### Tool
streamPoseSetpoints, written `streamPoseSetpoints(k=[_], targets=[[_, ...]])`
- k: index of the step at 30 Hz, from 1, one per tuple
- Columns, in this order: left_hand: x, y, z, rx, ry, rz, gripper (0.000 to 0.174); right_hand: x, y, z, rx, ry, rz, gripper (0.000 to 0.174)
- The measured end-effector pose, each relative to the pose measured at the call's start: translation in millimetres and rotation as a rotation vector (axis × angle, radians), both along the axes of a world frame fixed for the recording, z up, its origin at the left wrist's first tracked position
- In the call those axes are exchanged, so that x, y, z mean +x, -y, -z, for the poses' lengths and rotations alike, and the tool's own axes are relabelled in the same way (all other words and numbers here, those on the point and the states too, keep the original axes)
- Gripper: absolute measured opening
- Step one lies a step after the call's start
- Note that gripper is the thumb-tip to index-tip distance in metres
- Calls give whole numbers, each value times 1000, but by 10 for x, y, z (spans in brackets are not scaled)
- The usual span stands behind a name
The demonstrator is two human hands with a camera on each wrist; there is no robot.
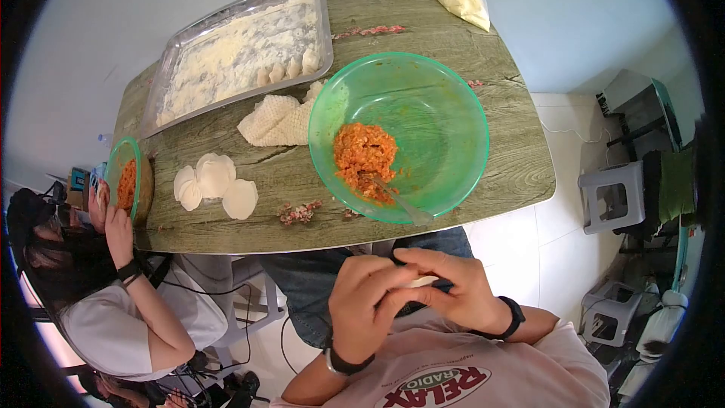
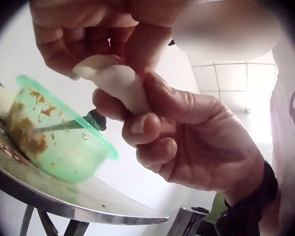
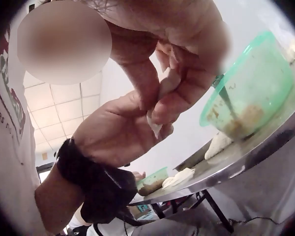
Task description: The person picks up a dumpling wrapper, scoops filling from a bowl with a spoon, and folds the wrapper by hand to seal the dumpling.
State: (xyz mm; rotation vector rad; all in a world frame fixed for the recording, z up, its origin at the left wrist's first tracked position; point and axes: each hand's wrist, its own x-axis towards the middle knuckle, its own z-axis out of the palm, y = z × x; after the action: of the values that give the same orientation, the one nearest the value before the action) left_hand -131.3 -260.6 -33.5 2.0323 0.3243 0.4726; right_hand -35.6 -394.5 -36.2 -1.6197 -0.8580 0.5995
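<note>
Left hand (image 1: 370, 295) and right hand (image 1: 461, 287) grips pinch one dumpling (image 1: 424, 281), seam probably half-sealed. Few on tray (image 1: 249, 6); wrappers (image 1: 215, 177), filling (image 1: 365, 153) remain.

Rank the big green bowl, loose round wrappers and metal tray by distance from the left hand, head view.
From the left hand, which pinches a dumpling:
1. big green bowl, just ahead at the near table edge, slightly right.
2. round wrappers, ahead and off to the left.
3. metal tray, on the far left part of the table.
</note>
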Motion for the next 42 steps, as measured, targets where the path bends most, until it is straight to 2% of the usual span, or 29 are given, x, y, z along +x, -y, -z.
streamPoseSetpoints(k=[1,2,3,4,5,7,8,9,10,11,13,14,15,22,27,29,30,36,42], targets=[[-15,-6,-4,-102,-23,-28,40,4,16,25,0,0,0,47],[-49,-39,26,-102,-24,-28,40,5,35,63,43,-220,13,47],[-95,-93,89,-206,-9,3,51,7,44,82,87,-439,24,47],[-127,-120,152,-311,7,32,61,11,37,60,115,-545,33,44],[-141,-118,197,-310,7,32,61,27,46,40,115,-545,33,44],[-183,-110,295,-521,6,112,69,65,68,13,78,-730,-16,37],[-217,-112,374,-598,-31,213,82,73,54,5,77,-733,-19,37],[-199,-97,337,-596,-31,208,82,83,37,3,76,-841,-74,33],[-153,-65,263,-735,-27,245,87,82,24,0,75,-948,-129,29],[-127,-42,224,-874,-22,283,92,72,10,14,74,-949,-132,29],[-121,-22,212,-897,-42,322,93,48,-30,51,123,-1002,-259,25],[-100,-6,172,-979,-42,299,88,28,-62,-1,98,-1046,-218,20],[-86,11,151,-1062,-41,275,85,19,-69,5,97,-1045,-219,20],[-98,91,237,-1045,64,232,66,-40,-67,106,57,-994,-212,22],[-117,68,249,-896,89,136,52,-73,-65,150,66,-898,-167,20],[-108,122,234,-946,68,67,53,-85,-46,191,68,-741,-74,18],[-110,143,229,-995,47,-4,54,-84,-47,193,68,-741,-73,18],[-150,155,352,-1239,-40,-58,51,-96,-59,207,116,-672,30,16],[-133,153,323,-1260,-50,-116,50,-75,-18,218,76,-611,52,17]])
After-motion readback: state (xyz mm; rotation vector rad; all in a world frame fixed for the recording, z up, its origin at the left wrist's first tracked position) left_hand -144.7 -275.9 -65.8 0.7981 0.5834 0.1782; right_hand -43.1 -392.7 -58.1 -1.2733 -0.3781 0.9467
